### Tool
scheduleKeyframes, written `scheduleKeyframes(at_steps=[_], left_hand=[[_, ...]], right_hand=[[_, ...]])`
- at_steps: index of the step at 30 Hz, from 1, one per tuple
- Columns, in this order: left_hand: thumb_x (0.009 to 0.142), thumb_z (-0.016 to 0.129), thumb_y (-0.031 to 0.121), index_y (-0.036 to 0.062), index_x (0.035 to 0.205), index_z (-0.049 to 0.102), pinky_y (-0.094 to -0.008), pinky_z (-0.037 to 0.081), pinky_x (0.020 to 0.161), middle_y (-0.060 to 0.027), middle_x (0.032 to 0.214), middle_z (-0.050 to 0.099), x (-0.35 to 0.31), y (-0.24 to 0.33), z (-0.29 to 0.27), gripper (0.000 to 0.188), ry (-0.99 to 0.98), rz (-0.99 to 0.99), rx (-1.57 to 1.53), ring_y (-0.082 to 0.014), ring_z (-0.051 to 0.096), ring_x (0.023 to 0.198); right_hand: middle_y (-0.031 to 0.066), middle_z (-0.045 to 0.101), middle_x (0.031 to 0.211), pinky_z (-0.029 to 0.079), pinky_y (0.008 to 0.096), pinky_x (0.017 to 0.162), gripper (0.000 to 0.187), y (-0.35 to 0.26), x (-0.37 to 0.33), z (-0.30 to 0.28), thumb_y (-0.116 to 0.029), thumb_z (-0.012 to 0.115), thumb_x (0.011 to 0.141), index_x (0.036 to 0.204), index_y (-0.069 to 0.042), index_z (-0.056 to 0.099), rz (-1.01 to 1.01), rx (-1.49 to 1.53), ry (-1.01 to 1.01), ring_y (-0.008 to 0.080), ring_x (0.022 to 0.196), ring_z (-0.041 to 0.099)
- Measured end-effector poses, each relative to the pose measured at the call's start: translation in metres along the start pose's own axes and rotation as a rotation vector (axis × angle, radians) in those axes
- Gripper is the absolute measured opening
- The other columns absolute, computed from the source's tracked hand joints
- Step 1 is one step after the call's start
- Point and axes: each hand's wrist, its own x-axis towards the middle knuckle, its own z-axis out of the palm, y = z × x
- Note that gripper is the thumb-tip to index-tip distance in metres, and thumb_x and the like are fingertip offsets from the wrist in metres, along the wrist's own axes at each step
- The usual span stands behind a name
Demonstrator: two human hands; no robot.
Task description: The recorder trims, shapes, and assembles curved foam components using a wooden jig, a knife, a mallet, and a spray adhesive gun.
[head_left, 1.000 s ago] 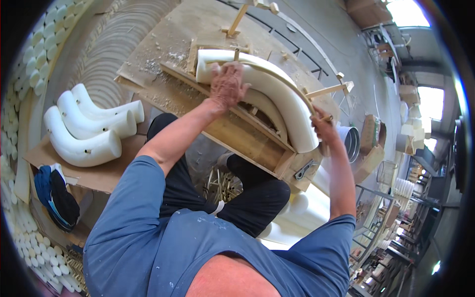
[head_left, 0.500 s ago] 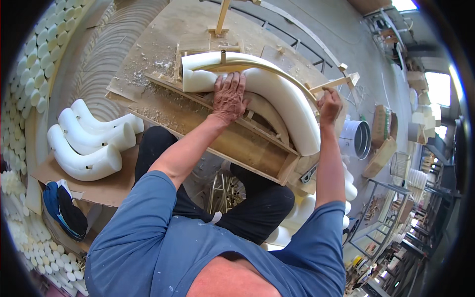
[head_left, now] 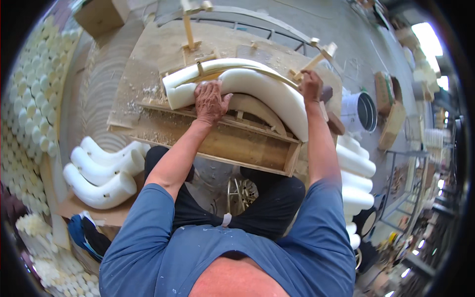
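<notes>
A large curved white tube (head_left: 272, 91), perhaps plastic or foam, lies on a wooden bench (head_left: 141, 79) strewn with shavings. Along its far side bends a thin brass-coloured strip (head_left: 247, 69) with a short stub standing near its left end. My left hand (head_left: 210, 102) is on the narrower left part of the tube, fingers over it and thumb held apart. At the strip's right end my right hand (head_left: 311, 86) is closed in a fist. Its fingers appear to grip that end, though the contact itself is partly hidden.
A shallow wooden trough (head_left: 252, 151) runs along the bench's near side. Several white bent tubes (head_left: 101, 190) lie on cardboard at left, others (head_left: 356, 180) at right. Beyond the bench stand wooden posts (head_left: 188, 32) and a metal bucket (head_left: 358, 113). Stacked white rods (head_left: 34, 94) line the left.
The whole view has shifted and turned slightly. My left hand remains on the tube, and my right fist stays at the strip's right end. The tube shows no clear movement on the bench.
</notes>
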Motion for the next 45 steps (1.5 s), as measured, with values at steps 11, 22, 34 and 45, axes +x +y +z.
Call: scheduleKeyframes(at_steps=[11, 22, 34, 45], left_hand=[[0.086, 0.068, 0.06, 0.0156, 0.16, 0.032, -0.069, 0.014, 0.119, -0.0114, 0.168, 0.025, 0.043, 0.04, 0.033, 0.093, -0.254, -0.019, 0.165, -0.0333, 0.019, 0.156], [0.077, 0.079, 0.046, 0.0141, 0.129, 0.061, -0.0587, 0.023, 0.118, -0.005, 0.128, 0.056, 0.016, 0.028, 0.035, 0.065, -0.127, 0.226, 0.065, -0.026, 0.046, 0.131], [0.081, 0.076, 0.049, 0.0119, 0.126, 0.063, -0.0588, 0.024, 0.117, -0.0093, 0.13, 0.059, 0.026, 0.03, 0.014, 0.06, -0.219, 0.175, 0.01, -0.0297, 0.049, 0.131], [0.103, 0.046, 0.048, 0.0128, 0.146, 0.053, -0.057, 0.036, 0.114, -0.0179, 0.152, 0.049, 0.079, -0.117, -0.083, 0.056, -0.185, -0.374, 0.249, -0.0374, 0.046, 0.139]], right_hand=[[-0.0023, 0.056, 0.066, 0.043, 0.0243, 0.051, 0.014, -0.082, -0.035, -0.004, -0.015, 0.066, 0.096, 0.095, -0.002, 0.072, 0.538, 0.909, 0.074, 0.0049, 0.055, 0.049], [0.0193, 0.071, 0.076, 0.052, 0.04, 0.068, 0.029, -0.033, -0.045, 0.009, -0.027, 0.066, 0.093, 0.08, -0.002, 0.075, 0.259, 0.161, 0.011, 0.0327, 0.071, 0.069], [0.0154, 0.068, 0.071, 0.05, 0.0438, 0.064, 0.031, -0.007, -0.047, 0.026, -0.029, 0.066, 0.093, 0.075, -0.004, 0.07, -0.099, -0.101, 0.142, 0.0319, 0.066, 0.067], [0.0165, 0.072, 0.077, 0.051, 0.0381, 0.072, 0.027, -0.031, -0.04, 0.017, -0.024, 0.064, 0.095, 0.084, -0.001, 0.075, 0.45, 0.313, 0.019, 0.0273, 0.069, 0.068]])
